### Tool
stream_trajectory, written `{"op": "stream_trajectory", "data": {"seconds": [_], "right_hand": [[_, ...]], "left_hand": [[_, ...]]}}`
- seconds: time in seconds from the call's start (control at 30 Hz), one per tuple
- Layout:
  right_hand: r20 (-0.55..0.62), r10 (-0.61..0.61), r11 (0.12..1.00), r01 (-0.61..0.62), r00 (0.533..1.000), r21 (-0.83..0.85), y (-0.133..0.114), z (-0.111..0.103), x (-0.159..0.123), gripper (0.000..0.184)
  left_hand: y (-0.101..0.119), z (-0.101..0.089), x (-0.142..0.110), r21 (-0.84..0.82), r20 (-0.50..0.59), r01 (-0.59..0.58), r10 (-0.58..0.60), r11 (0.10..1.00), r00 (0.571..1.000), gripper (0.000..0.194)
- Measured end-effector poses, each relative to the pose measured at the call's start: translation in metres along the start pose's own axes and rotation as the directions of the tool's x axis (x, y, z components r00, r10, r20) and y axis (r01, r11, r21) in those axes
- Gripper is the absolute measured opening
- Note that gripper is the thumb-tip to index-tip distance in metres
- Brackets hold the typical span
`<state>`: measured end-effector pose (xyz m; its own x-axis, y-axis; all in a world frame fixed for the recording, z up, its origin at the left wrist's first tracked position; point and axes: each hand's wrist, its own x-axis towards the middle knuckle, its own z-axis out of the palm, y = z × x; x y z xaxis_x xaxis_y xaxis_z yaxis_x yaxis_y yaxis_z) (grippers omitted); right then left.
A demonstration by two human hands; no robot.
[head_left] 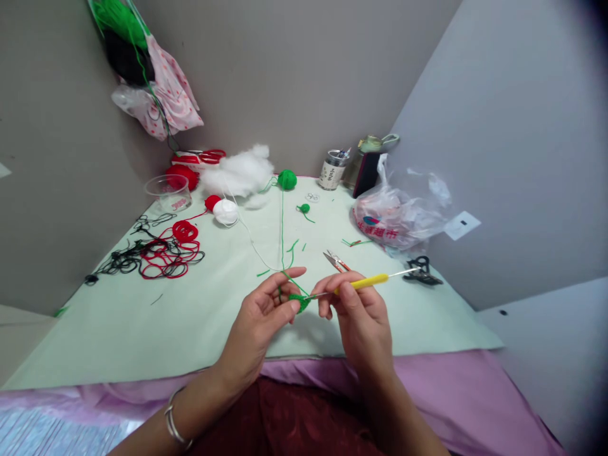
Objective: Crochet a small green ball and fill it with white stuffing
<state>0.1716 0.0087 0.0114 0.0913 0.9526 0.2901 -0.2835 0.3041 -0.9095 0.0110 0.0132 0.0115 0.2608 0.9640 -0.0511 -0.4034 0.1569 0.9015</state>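
Between thumb and fingers, my left hand [268, 310] pinches a small green crochet piece [301, 303]. Green yarn [283, 228] runs over the raised left index finger from a green yarn ball [287, 180] at the back of the table. My right hand [358, 310] grips a crochet hook [363, 283] by its yellow handle. The hook's metal tip is at the edge of the green piece; whether it is inside a stitch is too small to tell. Just beyond my right hand lie thread snips [336, 260] with orange handles.
Tangled black yarn [128, 256] and red yarn [173, 253] lie left. White stuffing [240, 171], a white yarn ball [225, 212] and a clear plastic cup [171, 195] stand behind. A pen tin [332, 170], plastic bag [399, 212] and black clip [422, 271] are right.
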Motion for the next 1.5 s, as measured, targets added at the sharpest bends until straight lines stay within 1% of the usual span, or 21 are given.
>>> {"op": "stream_trajectory", "data": {"seconds": [0.17, 0.3, 0.4, 0.5, 0.53, 0.6, 0.63, 0.67, 0.73, 0.8, 0.87, 0.97, 1.07, 1.1, 1.17, 1.23, 1.27, 1.33, 1.4, 1.43, 1.5], "right_hand": [[0.053, -0.11, 0.969, 0.119, 0.993, -0.217, -0.002, -0.006, -0.008, 0.023], [0.149, -0.24, 0.875, 0.281, 0.959, -0.395, -0.008, -0.007, -0.013, 0.023], [0.264, -0.325, 0.752, 0.418, 0.908, -0.511, -0.008, -0.006, -0.015, 0.024], [0.381, -0.422, 0.558, 0.567, 0.822, -0.606, 0.0, -0.006, -0.015, 0.031], [0.41, -0.462, 0.484, 0.611, 0.787, -0.627, 0.004, -0.006, -0.016, 0.035], [0.431, -0.527, 0.38, 0.657, 0.732, -0.651, 0.01, -0.007, -0.017, 0.043], [0.407, -0.537, 0.388, 0.645, 0.739, -0.659, 0.011, -0.007, -0.018, 0.045], [0.361, -0.532, 0.442, 0.615, 0.766, -0.654, 0.011, -0.007, -0.018, 0.043], [0.211, -0.489, 0.637, 0.512, 0.846, -0.577, 0.007, -0.005, -0.018, 0.036], [0.055, -0.412, 0.821, 0.397, 0.91, -0.411, 0.001, -0.002, -0.016, 0.029], [-0.024, -0.322, 0.917, 0.306, 0.946, -0.254, -0.002, 0.001, -0.012, 0.025], [0.012, -0.229, 0.949, 0.226, 0.973, -0.219, -0.002, 0.005, -0.008, 0.023], [0.045, -0.258, 0.893, 0.256, 0.965, -0.37, 0.002, 0.005, -0.01, 0.025], [0.077, -0.307, 0.843, 0.308, 0.949, -0.441, 0.003, 0.004, -0.012, 0.027], [0.195, -0.423, 0.687, 0.453, 0.885, -0.569, 0.005, 0.002, -0.015, 0.032], [0.281, -0.486, 0.568, 0.543, 0.828, -0.619, 0.005, 0.001, -0.016, 0.036], [0.265, -0.49, 0.574, 0.536, 0.83, -0.619, 0.004, 0.0, -0.015, 0.035], [0.118, -0.452, 0.706, 0.435, 0.884, -0.559, 0.002, -0.001, -0.011, 0.027], [-0.033, -0.332, 0.872, 0.293, 0.943, -0.392, 0.0, -0.001, -0.007, 0.021], [-0.064, -0.263, 0.926, 0.233, 0.963, -0.298, 0.0, 0.0, -0.006, 0.02], [-0.043, -0.171, 0.968, 0.16, 0.984, -0.194, 0.001, 0.001, -0.004, 0.017]], "left_hand": [[-0.003, -0.001, 0.0, 0.069, -0.023, -0.032, 0.034, 0.997, 0.999, 0.037], [-0.003, 0.0, -0.001, 0.169, -0.074, -0.08, 0.093, 0.982, 0.993, 0.034], [-0.004, 0.003, -0.003, 0.277, -0.13, -0.152, 0.194, 0.949, 0.972, 0.034], [-0.005, 0.008, -0.005, 0.291, -0.165, -0.191, 0.246, 0.938, 0.955, 0.037], [-0.005, 0.009, -0.005, 0.249, -0.165, -0.172, 0.217, 0.953, 0.962, 0.04], [-0.002, 0.01, -0.004, 0.089, -0.12, -0.064, 0.075, 0.994, 0.99, 0.05], [0.0, 0.01, -0.003, -0.006, -0.078, 0.015, -0.016, 1.0, 0.997, 0.056], [0.002, 0.01, -0.001, -0.093, -0.03, 0.097, -0.1, 0.991, 0.995, 0.059], [0.008, 0.008, 0.001, -0.213, 0.047, 0.21, -0.204, 0.954, 0.978, 0.057], [0.012, 0.007, 0.002, -0.257, 0.054, 0.222, -0.216, 0.94, 0.975, 0.05], [0.013, 0.007, 0.001, -0.246, 0.044, 0.187, -0.182, 0.951, 0.982, 0.046], [0.009, 0.009, -0.001, -0.173, 0.036, 0.131, -0.127, 0.976, 0.991, 0.046], [0.002, 0.012, -0.002, -0.095, -0.028, 0.047, -0.05, 0.994, 0.998, 0.046], [0.0, 0.012, -0.001, -0.086, -0.056, 0.021, -0.026, 0.996, 0.998, 0.047], [-0.002, 0.013, 0.0, -0.124, -0.08, 0.024, -0.034, 0.992, 0.996, 0.048], [-0.002, 0.011, 0.002, -0.224, -0.02, 0.123, -0.131, 0.967, 0.991, 0.046], [-0.001, 0.01, 0.004, -0.273, 0.024, 0.185, -0.185, 0.944, 0.982, 0.044], [0.002, 0.007, 0.006, -0.34, 0.082, 0.262, -0.249, 0.903, 0.965, 0.038], [0.005, 0.006, 0.007, -0.361, 0.066, 0.231, -0.222, 0.904, 0.973, 0.035], [0.005, 0.006, 0.007, -0.348, 0.044, 0.193, -0.19, 0.918, 0.981, 0.035], [0.004, 0.007, 0.005, -0.27, 0.021, 0.121, -0.12, 0.955, 0.993, 0.036]]}}
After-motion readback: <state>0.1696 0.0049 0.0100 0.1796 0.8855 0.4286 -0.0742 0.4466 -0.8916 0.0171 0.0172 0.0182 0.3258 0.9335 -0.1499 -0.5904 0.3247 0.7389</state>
